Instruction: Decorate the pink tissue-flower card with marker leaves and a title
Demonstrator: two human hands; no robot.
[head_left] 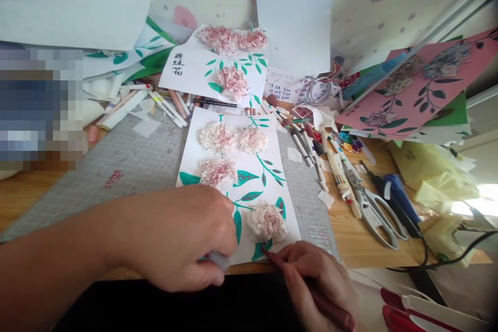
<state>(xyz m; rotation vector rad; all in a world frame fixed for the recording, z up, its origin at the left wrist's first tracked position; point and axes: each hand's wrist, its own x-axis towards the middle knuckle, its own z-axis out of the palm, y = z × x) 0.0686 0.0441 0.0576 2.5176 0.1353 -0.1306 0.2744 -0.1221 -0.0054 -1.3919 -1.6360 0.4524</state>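
Note:
A white sheet [272, 155] with pink tissue-paper flowers and green painted leaves lies on a grey cutting mat [128, 161]. My left hand [182, 236] rests on the sheet's near left corner, fingers curled around a small pale object that looks like a pen cap. My right hand [315, 280] grips a dark red marker [307, 290] whose tip touches the sheet's lower edge by a green leaf, just below the nearest tissue flower [267, 221].
A second flower sheet [190, 67] lies behind. Several markers [171, 106] and pens are scattered around it. Scissors [375, 212] and a blue-handled tool [400, 197] lie right of the mat. A pink flower card [420, 88] and piled papers crowd the back and right.

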